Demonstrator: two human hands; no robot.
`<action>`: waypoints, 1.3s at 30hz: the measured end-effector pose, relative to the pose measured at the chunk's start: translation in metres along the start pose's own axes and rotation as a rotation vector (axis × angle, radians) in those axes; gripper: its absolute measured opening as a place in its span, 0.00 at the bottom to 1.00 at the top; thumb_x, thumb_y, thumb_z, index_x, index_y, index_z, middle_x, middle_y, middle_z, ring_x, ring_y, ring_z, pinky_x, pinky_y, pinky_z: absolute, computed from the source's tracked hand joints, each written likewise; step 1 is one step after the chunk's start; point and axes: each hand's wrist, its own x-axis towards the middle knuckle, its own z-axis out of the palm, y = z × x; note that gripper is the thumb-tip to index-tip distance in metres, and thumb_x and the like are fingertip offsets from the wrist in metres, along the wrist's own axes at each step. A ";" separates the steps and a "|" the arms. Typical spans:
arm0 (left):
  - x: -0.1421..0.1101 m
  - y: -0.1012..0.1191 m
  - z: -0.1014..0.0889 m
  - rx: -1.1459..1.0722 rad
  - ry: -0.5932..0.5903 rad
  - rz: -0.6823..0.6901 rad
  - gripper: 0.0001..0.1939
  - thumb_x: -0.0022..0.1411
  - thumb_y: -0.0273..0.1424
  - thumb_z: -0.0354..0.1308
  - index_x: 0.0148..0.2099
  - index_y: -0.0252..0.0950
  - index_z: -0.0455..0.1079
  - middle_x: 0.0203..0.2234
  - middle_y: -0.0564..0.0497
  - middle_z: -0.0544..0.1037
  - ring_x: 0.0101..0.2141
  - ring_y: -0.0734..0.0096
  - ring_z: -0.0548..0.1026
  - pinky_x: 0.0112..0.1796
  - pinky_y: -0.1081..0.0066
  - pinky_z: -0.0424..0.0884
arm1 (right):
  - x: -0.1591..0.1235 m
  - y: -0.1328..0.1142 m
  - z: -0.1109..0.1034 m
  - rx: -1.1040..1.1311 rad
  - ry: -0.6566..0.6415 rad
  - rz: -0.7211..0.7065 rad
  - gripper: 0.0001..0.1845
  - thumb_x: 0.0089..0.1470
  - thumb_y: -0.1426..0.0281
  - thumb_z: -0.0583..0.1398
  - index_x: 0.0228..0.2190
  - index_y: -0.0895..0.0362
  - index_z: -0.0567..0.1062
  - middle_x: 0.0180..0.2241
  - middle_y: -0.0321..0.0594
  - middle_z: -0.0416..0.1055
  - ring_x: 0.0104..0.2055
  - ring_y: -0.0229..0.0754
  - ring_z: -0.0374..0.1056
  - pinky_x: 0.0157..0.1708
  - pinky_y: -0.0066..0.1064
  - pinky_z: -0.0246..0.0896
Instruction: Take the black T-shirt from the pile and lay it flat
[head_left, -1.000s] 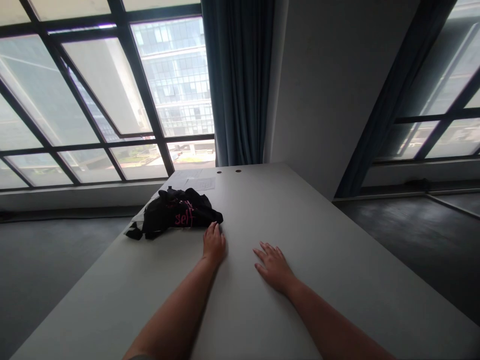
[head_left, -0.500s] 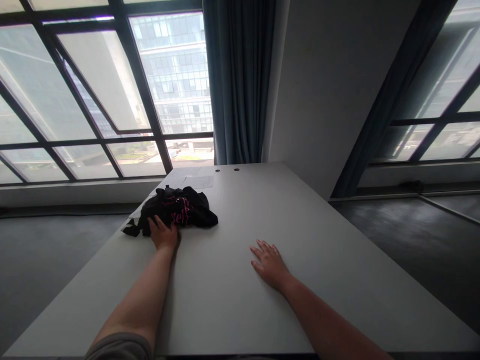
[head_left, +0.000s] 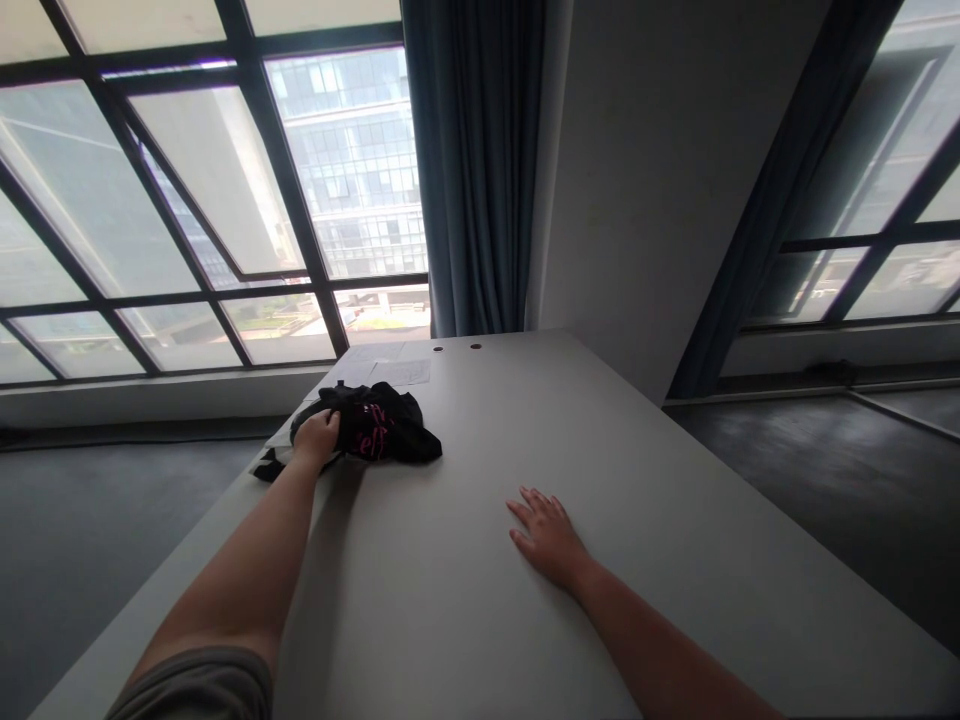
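A crumpled black cloth garment [head_left: 401, 425] with pink lettering lies bunched on the left part of the white table [head_left: 465, 590]. Its exact kind is hidden by the folds. My left hand [head_left: 316, 438] is closed on the garment's left side, fingers curled into the fabric and lifting it a little. To the right, apart from the cloth, my right hand [head_left: 549, 538] rests palm down on the tabletop with its fingers spread, holding nothing.
Sheets of paper [head_left: 401, 372] lie beyond the garment near the table's far left. Two dark round spots [head_left: 475, 346] mark the far edge. Behind stand a blue curtain [head_left: 480, 180], a pillar [head_left: 645, 180] and large windows [head_left: 345, 160].
My left hand has gone from lying flat against the black garment to gripping its fabric, slightly raised. My right hand stays on the table. The view has tilted slightly upward.
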 end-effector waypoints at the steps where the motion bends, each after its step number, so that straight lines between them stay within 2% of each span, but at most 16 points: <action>1: -0.001 0.014 0.000 -0.024 0.004 0.065 0.23 0.70 0.40 0.46 0.52 0.34 0.77 0.48 0.38 0.82 0.51 0.51 0.78 0.53 0.60 0.71 | 0.000 0.000 0.000 0.000 0.001 -0.001 0.32 0.65 0.60 0.54 0.68 0.51 0.65 0.73 0.47 0.47 0.75 0.52 0.42 0.72 0.50 0.29; 5: -0.020 0.079 0.011 -0.102 -0.015 0.286 0.24 0.72 0.41 0.46 0.56 0.35 0.76 0.53 0.44 0.81 0.54 0.61 0.76 0.56 0.69 0.69 | 0.001 0.000 0.001 0.003 0.002 0.001 0.32 0.65 0.60 0.55 0.68 0.51 0.65 0.73 0.47 0.47 0.75 0.52 0.42 0.72 0.50 0.29; 8: -0.048 0.121 0.028 -0.114 -0.079 0.373 0.21 0.71 0.41 0.49 0.54 0.37 0.78 0.50 0.45 0.83 0.51 0.61 0.78 0.52 0.69 0.71 | 0.001 0.000 0.002 0.014 0.023 -0.006 0.31 0.65 0.61 0.56 0.67 0.51 0.67 0.72 0.47 0.49 0.74 0.52 0.43 0.72 0.50 0.29; 10: -0.073 0.140 0.042 -0.104 -0.121 0.411 0.19 0.70 0.40 0.51 0.51 0.37 0.80 0.46 0.44 0.84 0.47 0.60 0.80 0.49 0.68 0.72 | 0.002 0.002 0.003 0.030 0.055 -0.016 0.29 0.64 0.62 0.56 0.65 0.52 0.70 0.71 0.46 0.53 0.73 0.52 0.46 0.72 0.50 0.32; 12: -0.101 0.151 0.056 -0.094 -0.158 0.448 0.18 0.70 0.38 0.52 0.49 0.37 0.80 0.44 0.44 0.84 0.46 0.59 0.80 0.48 0.67 0.73 | 0.003 0.004 0.003 0.059 0.108 -0.019 0.27 0.64 0.63 0.55 0.62 0.53 0.72 0.68 0.46 0.59 0.71 0.49 0.52 0.72 0.48 0.36; 15: -0.143 0.148 0.077 -0.078 -0.219 0.509 0.14 0.68 0.37 0.54 0.46 0.41 0.81 0.42 0.47 0.84 0.44 0.61 0.80 0.46 0.68 0.73 | 0.004 0.007 0.004 0.105 0.179 -0.018 0.26 0.63 0.65 0.54 0.60 0.54 0.74 0.64 0.48 0.65 0.66 0.47 0.59 0.70 0.46 0.41; 17: -0.166 0.133 0.088 -0.058 -0.235 0.523 0.13 0.67 0.34 0.55 0.47 0.42 0.80 0.40 0.46 0.83 0.45 0.59 0.79 0.49 0.65 0.72 | 0.004 0.007 0.004 0.105 0.187 -0.029 0.26 0.63 0.65 0.55 0.59 0.55 0.74 0.63 0.49 0.66 0.65 0.48 0.60 0.70 0.47 0.43; 19: -0.179 0.113 0.096 -0.024 -0.203 0.496 0.16 0.66 0.33 0.56 0.53 0.41 0.78 0.44 0.43 0.80 0.48 0.56 0.77 0.52 0.60 0.71 | 0.003 0.006 0.004 0.084 0.176 -0.038 0.24 0.62 0.65 0.56 0.58 0.54 0.76 0.63 0.50 0.66 0.65 0.50 0.60 0.70 0.48 0.42; 21: -0.181 0.092 0.101 0.001 -0.131 0.463 0.24 0.64 0.35 0.60 0.62 0.42 0.72 0.54 0.41 0.75 0.55 0.52 0.73 0.56 0.56 0.70 | 0.001 0.005 0.004 0.061 0.169 -0.042 0.23 0.62 0.65 0.57 0.57 0.54 0.77 0.62 0.50 0.66 0.64 0.50 0.60 0.70 0.48 0.41; 23: -0.177 0.076 0.106 0.002 -0.093 0.464 0.35 0.61 0.39 0.65 0.69 0.47 0.64 0.64 0.42 0.66 0.63 0.50 0.66 0.62 0.54 0.66 | 0.001 0.004 0.005 0.049 0.173 -0.043 0.23 0.62 0.65 0.57 0.56 0.53 0.77 0.62 0.49 0.66 0.64 0.50 0.60 0.70 0.47 0.40; 24: -0.174 0.071 0.109 -0.005 -0.109 0.470 0.39 0.60 0.41 0.65 0.71 0.50 0.60 0.68 0.43 0.63 0.66 0.50 0.63 0.64 0.53 0.63 | 0.001 0.005 0.006 0.048 0.177 -0.045 0.23 0.62 0.65 0.57 0.56 0.53 0.77 0.61 0.49 0.66 0.64 0.50 0.61 0.70 0.47 0.41; 26: -0.169 0.067 0.114 -0.013 -0.187 0.482 0.39 0.63 0.42 0.64 0.73 0.53 0.56 0.70 0.45 0.61 0.68 0.51 0.61 0.67 0.51 0.59 | 0.003 0.007 0.008 0.058 0.190 -0.047 0.23 0.62 0.65 0.57 0.56 0.53 0.76 0.61 0.48 0.67 0.63 0.50 0.61 0.69 0.47 0.42; 28: -0.168 0.070 0.118 -0.010 -0.256 0.484 0.34 0.66 0.42 0.60 0.72 0.54 0.59 0.68 0.47 0.64 0.68 0.51 0.61 0.68 0.49 0.57 | 0.005 0.009 0.009 0.084 0.210 -0.051 0.23 0.62 0.65 0.56 0.57 0.54 0.76 0.60 0.48 0.68 0.63 0.49 0.62 0.69 0.46 0.44; 31: -0.175 0.081 0.122 0.006 -0.272 0.492 0.27 0.69 0.38 0.56 0.69 0.54 0.65 0.66 0.46 0.68 0.69 0.49 0.60 0.68 0.46 0.56 | 0.008 0.012 0.010 0.149 0.265 -0.058 0.23 0.61 0.66 0.55 0.56 0.55 0.75 0.57 0.47 0.70 0.60 0.48 0.64 0.67 0.43 0.49; 35: -0.194 0.103 0.123 -0.017 -0.257 0.486 0.22 0.69 0.37 0.56 0.63 0.51 0.72 0.65 0.43 0.69 0.68 0.46 0.61 0.67 0.42 0.58 | 0.011 0.016 0.010 0.275 0.375 -0.078 0.22 0.61 0.64 0.53 0.52 0.57 0.76 0.53 0.48 0.72 0.56 0.47 0.67 0.62 0.39 0.58; 39: -0.218 0.127 0.122 -0.088 -0.309 0.529 0.17 0.69 0.36 0.56 0.57 0.49 0.77 0.65 0.44 0.70 0.68 0.47 0.62 0.67 0.39 0.57 | 0.015 0.023 0.011 0.409 0.500 -0.101 0.22 0.65 0.60 0.50 0.51 0.57 0.75 0.51 0.49 0.72 0.57 0.48 0.67 0.62 0.40 0.61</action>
